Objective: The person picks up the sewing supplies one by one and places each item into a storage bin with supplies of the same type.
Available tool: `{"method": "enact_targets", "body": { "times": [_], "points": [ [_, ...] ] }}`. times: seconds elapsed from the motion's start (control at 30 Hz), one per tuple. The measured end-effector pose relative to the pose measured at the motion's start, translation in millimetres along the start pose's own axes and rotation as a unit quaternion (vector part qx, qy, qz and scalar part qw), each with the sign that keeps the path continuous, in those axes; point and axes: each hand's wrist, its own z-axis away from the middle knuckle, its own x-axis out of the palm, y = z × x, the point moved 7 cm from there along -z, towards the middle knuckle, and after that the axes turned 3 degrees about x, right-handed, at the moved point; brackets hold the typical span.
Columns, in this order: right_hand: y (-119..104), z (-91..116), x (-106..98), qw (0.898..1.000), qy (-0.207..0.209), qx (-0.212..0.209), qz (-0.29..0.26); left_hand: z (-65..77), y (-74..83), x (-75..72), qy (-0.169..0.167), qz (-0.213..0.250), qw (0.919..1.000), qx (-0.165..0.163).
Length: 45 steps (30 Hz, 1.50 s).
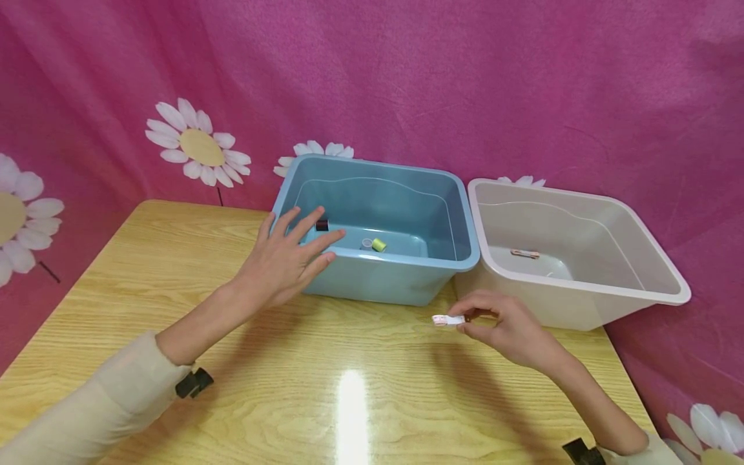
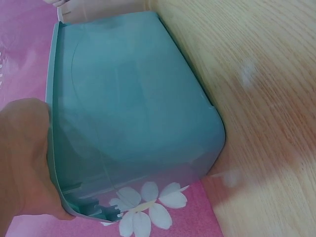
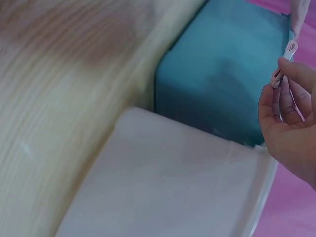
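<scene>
My left hand (image 1: 285,261) spreads its fingers over the front left rim of a blue plastic tub (image 1: 401,260). In the left wrist view the hand (image 2: 24,158) lies along that rim. Inside the tub are a dark spool (image 1: 322,225), a yellow-green spool (image 1: 379,245) and a small clear, spool-like piece (image 1: 366,243). My right hand (image 1: 506,326) pinches a small folded flat band (image 1: 447,320), white with pinkish marks, between thumb and fingers. It holds the band in front of the gap between the tubs; the right wrist view shows the band's looped ends (image 3: 291,48).
Right of the blue tub stands a whitish tub (image 1: 558,307) with a small orange-brown bundle (image 1: 525,254) on its floor. Both tubs sit at the back of a wooden table (image 1: 279,400), against a pink curtain (image 1: 372,77) printed with daisies.
</scene>
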Motion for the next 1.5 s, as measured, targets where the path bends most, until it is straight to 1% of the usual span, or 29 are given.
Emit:
{"method": "enact_targets", "body": {
  "times": [0.33, 0.5, 0.63, 0.7, 0.87, 0.97, 1.13, 1.37, 1.5],
  "points": [
    [-5, 0, -34, 0.999, 0.025, -0.027, 0.027, -1.1, -0.1, 0.3, -0.003, 0.004, 1.0, -0.002],
    [-7, -1, -53, 0.998, 0.043, -0.038, 0.023, -0.4, -0.5, 0.5, -0.005, 0.008, 0.9999, -0.004],
    [-5, -3, -66, 0.998, 0.048, -0.044, 0.017, -0.2, -0.3, 1.0, -0.004, 0.014, 0.9999, -0.003],
    [-2, -4, -72, 0.998, 0.048, -0.035, 0.014, -0.1, 0.0, 0.9, -0.001, 0.015, 0.9999, -0.002],
    [10, -6, -85, 0.999, 0.037, 0.011, -0.019, -0.1, 0.5, 0.2, 0.003, 0.015, 0.9999, 0.0],
    [17, -6, -93, 0.998, 0.036, 0.035, -0.042, -0.4, 0.5, 0.3, 0.005, 0.014, 0.9999, 0.001],
    [30, -5, -107, 0.994, 0.044, 0.073, -0.064, -0.9, 0.8, 0.0, 0.005, 0.013, 0.9999, 0.0],
    [52, -6, -122, 0.99, 0.056, 0.118, -0.054, -1.4, 1.0, -0.5, -0.002, 0.011, 0.9999, -0.002],
    [64, -6, -131, 0.987, 0.059, 0.137, -0.061, -1.3, 0.6, 0.5, -0.006, 0.013, 0.9999, -0.003]
  ]
}}
